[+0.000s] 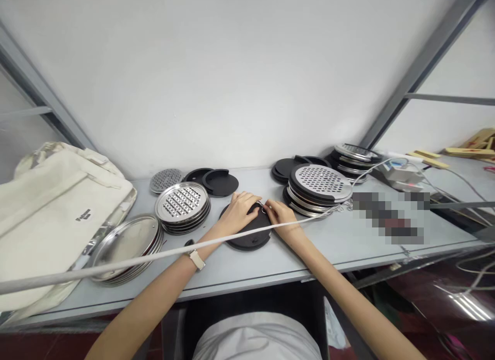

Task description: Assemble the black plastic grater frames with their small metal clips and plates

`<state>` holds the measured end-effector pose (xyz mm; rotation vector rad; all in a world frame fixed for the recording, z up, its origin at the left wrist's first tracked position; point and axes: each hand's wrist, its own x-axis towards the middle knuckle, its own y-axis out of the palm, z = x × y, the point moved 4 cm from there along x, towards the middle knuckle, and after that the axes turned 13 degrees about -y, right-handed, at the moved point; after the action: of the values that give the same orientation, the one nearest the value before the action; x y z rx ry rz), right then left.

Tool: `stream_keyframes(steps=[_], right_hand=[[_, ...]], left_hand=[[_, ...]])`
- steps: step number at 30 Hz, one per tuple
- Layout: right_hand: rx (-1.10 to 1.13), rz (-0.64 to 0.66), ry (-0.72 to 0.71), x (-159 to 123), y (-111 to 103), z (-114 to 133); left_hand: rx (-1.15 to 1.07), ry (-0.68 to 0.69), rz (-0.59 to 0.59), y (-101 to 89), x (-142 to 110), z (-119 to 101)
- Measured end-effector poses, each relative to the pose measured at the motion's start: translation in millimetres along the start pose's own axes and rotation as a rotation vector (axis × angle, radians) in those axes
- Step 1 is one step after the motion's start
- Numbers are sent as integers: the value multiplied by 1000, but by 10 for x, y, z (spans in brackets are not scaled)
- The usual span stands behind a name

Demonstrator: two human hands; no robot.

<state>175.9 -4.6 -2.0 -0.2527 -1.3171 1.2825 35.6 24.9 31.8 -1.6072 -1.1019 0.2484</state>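
A round black plastic disc [249,236] lies flat on the grey table [348,241] straight ahead. My left hand [240,210] rests on the disc's far left part, fingers curled over its rim. At the far edge of the disc my right hand [281,213] pinches a small metal ring [264,209]. The two hands nearly touch at that ring. A watch sits on my left wrist.
A stack of round steel graters [182,206] and steel lids [126,246] stand at left, beside a cream canvas bag [50,205]. Black discs [216,180] lie behind. At right are black-rimmed grater stacks [319,187], more discs [288,168], a white cable [116,262] and a small device [398,172].
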Motion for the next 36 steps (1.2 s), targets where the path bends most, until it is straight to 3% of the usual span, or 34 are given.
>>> stream_keyframes(steps=[24,36], right_hand=[[-43,10,16,60,-8,24],[-54,15,16,75,-21,31]], left_hand=[[-23,23,-43,-43,-18,-29],[-122,39,-21,36,11,50]])
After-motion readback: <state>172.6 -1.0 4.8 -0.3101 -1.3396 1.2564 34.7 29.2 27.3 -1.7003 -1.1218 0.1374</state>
